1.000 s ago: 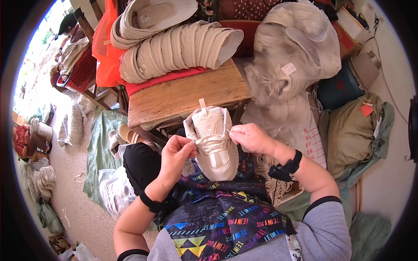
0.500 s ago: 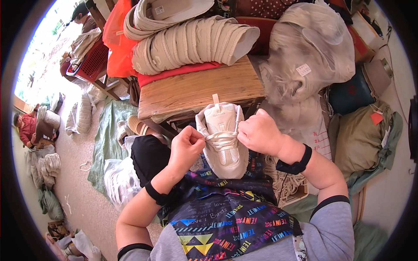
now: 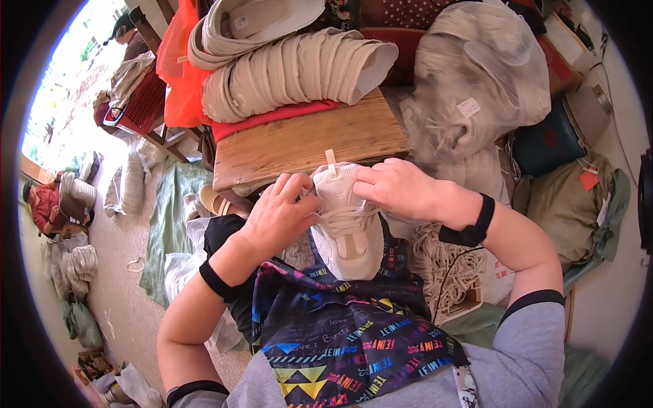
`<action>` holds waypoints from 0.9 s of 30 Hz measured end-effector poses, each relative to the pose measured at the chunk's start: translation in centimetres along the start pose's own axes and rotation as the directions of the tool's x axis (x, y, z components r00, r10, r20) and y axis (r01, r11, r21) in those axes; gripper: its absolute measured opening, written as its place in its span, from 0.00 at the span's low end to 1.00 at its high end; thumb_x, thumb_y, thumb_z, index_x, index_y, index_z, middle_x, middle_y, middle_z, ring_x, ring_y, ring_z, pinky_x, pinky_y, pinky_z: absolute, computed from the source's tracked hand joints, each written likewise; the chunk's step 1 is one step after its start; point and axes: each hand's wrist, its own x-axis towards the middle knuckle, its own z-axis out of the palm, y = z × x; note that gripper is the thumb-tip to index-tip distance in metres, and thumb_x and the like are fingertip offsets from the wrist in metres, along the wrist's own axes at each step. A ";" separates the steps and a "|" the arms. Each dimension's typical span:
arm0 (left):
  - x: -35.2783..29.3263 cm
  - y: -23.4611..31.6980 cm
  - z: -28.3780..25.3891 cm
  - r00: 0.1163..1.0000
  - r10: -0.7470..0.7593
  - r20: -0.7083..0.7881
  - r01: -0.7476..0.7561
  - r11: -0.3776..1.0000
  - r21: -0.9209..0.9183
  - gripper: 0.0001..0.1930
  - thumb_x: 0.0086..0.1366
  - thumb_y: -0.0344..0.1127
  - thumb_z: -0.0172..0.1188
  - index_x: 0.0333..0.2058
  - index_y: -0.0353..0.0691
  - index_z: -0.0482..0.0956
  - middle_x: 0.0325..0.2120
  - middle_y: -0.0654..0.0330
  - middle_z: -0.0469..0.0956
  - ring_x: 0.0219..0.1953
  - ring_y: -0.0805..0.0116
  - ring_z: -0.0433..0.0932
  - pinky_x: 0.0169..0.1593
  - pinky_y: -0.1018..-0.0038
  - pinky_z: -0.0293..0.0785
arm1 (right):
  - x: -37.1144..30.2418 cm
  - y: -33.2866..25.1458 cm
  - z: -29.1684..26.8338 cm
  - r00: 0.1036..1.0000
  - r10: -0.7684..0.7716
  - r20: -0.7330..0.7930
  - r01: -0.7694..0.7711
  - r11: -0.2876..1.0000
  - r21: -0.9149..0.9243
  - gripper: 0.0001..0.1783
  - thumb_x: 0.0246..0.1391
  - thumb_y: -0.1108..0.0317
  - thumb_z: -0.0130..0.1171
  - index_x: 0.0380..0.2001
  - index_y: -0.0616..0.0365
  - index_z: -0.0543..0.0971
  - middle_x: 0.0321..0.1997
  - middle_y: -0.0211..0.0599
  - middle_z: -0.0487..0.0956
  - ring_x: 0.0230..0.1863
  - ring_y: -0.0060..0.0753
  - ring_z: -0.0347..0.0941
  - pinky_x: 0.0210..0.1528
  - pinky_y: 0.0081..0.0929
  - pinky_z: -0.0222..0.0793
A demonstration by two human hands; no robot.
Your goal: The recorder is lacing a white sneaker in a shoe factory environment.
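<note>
At mid-frame, a pale shoe (image 3: 350, 255) is seen toe-down; compared with 0.5 s ago, the left hand (image 3: 275, 214) and right hand (image 3: 401, 190) have been shifted from the laces (image 3: 347, 221) to beside the tongue (image 3: 335, 189), so work is now centred there. Fingers are curled on both; whether anything is pinched cannot be told

The shoe (image 3: 349, 255) looks matt, the bench (image 3: 286, 151) wooden.

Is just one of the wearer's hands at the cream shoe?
No: the left hand and right hand are at opposite sides of the cream shoe.
</note>
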 end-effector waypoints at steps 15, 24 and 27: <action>0.0 2.5 3.6 0.874 -0.470 -0.126 0.365 0.804 -0.468 0.04 0.58 0.34 0.64 0.31 0.41 0.83 0.42 0.59 0.72 0.50 0.61 0.65 0.57 0.66 0.59 | 0.5 -2.2 3.5 0.829 0.556 -0.060 -0.287 0.516 0.807 0.07 0.53 0.66 0.61 0.30 0.59 0.79 0.38 0.31 0.68 0.32 0.25 0.70 0.36 0.24 0.68; 1.6 5.2 -4.2 0.898 -0.439 0.030 0.086 0.108 -0.990 0.10 0.73 0.35 0.51 0.39 0.34 0.76 0.24 0.68 0.74 0.28 0.80 0.70 0.36 0.82 0.68 | 2.1 -2.5 -0.2 0.947 0.308 -0.091 -0.205 0.797 0.569 0.03 0.51 0.72 0.58 0.31 0.60 0.77 0.30 0.42 0.77 0.34 0.41 0.77 0.38 0.36 0.73; -0.1 3.5 -2.0 0.755 -0.650 0.084 0.173 0.075 -0.982 0.08 0.72 0.34 0.51 0.43 0.36 0.74 0.25 0.68 0.74 0.25 0.85 0.64 0.30 0.86 0.61 | 1.8 -3.9 0.8 0.942 0.300 -0.152 -0.246 0.923 0.296 0.04 0.46 0.73 0.56 0.27 0.61 0.76 0.32 0.44 0.76 0.38 0.46 0.77 0.38 0.37 0.75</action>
